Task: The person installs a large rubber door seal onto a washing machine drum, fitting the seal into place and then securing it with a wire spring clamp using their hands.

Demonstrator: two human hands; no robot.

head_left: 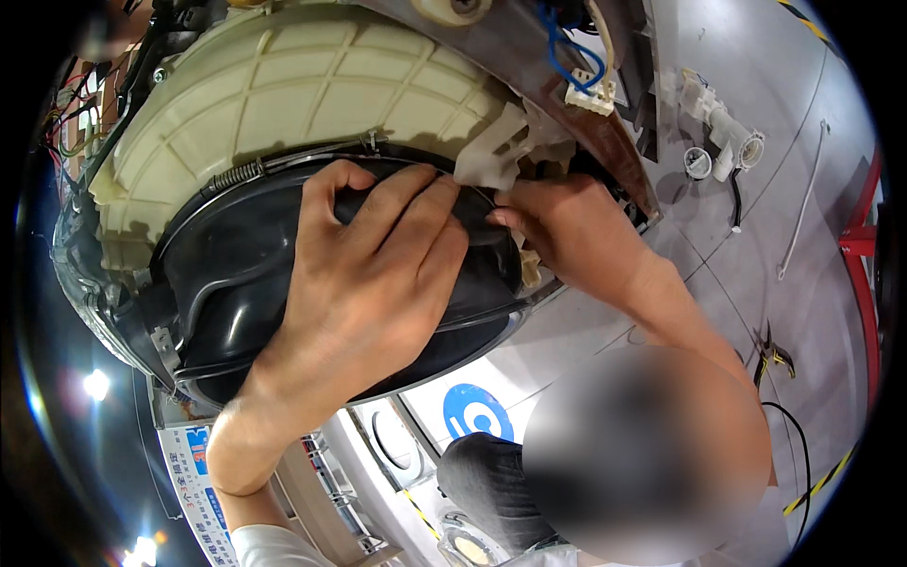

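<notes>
A black rubber door gasket (236, 283) sits at the mouth of a cream plastic washing machine tub (378, 66). A wire clamp with a coiled spring (236, 176) runs along the gasket's upper edge. My left hand (373, 269) lies across the gasket, its fingers bent and hooked over the upper rim. At the rim's right side, my right hand (567, 231) has its thumb and fingers pinched together against the gasket edge. A translucent plastic flap (501, 146) hangs just above those fingertips. What lies under the left fingertips is hidden.
A white connector with blue wires (590, 93) hangs at the upper right. On the tiled floor lie a white pump-like part (732, 132), a thin rod (803, 203) and yellow-black pliers (775, 359). A red metal frame (858, 238) stands far right. A blurred patch (642, 454) covers the lower right.
</notes>
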